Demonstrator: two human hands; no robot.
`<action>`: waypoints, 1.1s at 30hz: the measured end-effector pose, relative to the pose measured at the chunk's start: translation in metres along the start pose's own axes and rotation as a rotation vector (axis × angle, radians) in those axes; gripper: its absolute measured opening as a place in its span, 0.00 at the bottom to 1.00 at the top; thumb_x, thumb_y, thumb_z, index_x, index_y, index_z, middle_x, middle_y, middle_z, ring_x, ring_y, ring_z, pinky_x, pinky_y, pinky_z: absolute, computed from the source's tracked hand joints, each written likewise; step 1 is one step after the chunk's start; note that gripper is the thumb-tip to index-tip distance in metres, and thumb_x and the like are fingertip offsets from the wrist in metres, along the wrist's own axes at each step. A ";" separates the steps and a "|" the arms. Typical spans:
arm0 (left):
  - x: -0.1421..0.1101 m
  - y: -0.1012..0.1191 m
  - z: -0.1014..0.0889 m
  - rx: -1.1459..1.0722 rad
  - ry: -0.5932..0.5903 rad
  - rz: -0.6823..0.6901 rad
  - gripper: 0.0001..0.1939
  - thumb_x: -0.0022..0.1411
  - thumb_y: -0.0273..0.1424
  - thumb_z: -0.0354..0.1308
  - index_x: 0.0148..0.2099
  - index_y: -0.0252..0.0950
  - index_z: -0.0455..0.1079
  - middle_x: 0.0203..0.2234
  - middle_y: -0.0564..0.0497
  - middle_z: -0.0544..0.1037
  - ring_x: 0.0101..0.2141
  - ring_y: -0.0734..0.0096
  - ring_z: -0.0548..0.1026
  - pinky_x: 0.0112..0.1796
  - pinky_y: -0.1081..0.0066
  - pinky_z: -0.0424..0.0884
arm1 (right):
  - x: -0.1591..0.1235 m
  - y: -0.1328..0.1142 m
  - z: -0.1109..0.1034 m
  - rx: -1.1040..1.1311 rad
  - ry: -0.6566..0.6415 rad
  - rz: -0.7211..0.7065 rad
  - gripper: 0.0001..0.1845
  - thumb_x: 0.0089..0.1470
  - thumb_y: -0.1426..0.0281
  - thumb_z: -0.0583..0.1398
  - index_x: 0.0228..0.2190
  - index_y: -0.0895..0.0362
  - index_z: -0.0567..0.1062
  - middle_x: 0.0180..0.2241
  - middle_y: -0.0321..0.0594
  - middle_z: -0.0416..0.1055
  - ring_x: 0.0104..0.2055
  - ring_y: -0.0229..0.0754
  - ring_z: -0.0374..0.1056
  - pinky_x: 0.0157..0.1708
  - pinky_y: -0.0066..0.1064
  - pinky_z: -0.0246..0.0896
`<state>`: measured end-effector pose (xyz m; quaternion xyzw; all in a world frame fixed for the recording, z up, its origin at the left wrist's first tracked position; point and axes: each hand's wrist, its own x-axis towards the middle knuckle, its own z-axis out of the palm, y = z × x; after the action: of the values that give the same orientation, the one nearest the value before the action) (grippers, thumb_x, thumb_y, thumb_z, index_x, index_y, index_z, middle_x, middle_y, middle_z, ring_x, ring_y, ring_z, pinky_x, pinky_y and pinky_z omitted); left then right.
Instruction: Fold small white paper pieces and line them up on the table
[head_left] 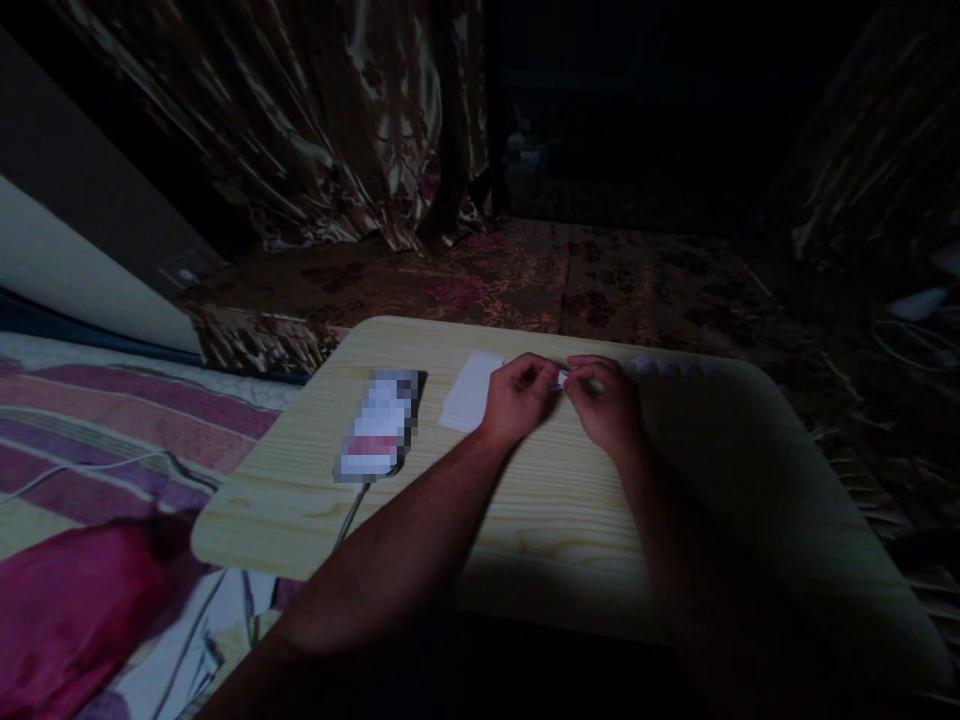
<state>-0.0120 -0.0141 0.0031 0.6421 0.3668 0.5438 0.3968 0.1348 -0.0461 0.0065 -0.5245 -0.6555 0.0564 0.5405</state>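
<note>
Both hands meet over the far middle of a light wooden table (555, 510). A small piece of white paper (561, 379) is pinched between the fingertips of my left hand (519, 398) and my right hand (609, 400). Most of the piece is hidden by the fingers, and its exact shape is too small to tell. Just left of my left hand lies a stack of white paper sheets (469, 392), partly covered by that hand. Beyond my right hand, several small pale folded-looking pieces (666, 367) sit in a row, dim in shadow.
A phone (379, 425) with a blurred-out screen lies on the table's left side, a cable (351, 512) running from its near end. Striped bedding (112, 430) and a pink cloth (82, 610) are at the left. Patterned curtains (375, 110) hang behind a cloth-covered ledge (465, 275).
</note>
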 end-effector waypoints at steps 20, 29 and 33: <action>0.005 -0.002 0.003 -0.404 -0.014 -0.330 0.14 0.48 0.37 0.69 0.31 0.32 0.73 0.23 0.52 0.77 0.24 0.76 0.71 0.29 0.73 0.67 | 0.000 -0.003 0.003 0.218 -0.032 0.334 0.12 0.47 0.63 0.63 0.35 0.55 0.74 0.33 0.40 0.77 0.33 0.41 0.72 0.35 0.32 0.67; 0.007 0.000 0.001 -0.506 0.017 -0.366 0.13 0.46 0.35 0.69 0.30 0.32 0.73 0.22 0.52 0.77 0.23 0.76 0.71 0.29 0.73 0.67 | 0.000 -0.001 0.001 0.324 -0.134 0.401 0.15 0.50 0.59 0.62 0.35 0.57 0.78 0.28 0.39 0.77 0.30 0.42 0.72 0.31 0.31 0.66; 0.007 -0.001 0.002 -0.503 0.016 -0.384 0.14 0.46 0.36 0.69 0.31 0.32 0.74 0.24 0.51 0.79 0.24 0.74 0.73 0.30 0.72 0.68 | 0.002 -0.003 -0.001 0.319 -0.118 0.439 0.15 0.49 0.59 0.62 0.32 0.58 0.78 0.22 0.37 0.74 0.26 0.40 0.70 0.26 0.29 0.62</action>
<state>-0.0095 -0.0080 0.0052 0.4387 0.3383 0.5377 0.6356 0.1337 -0.0462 0.0096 -0.5580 -0.5392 0.3050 0.5521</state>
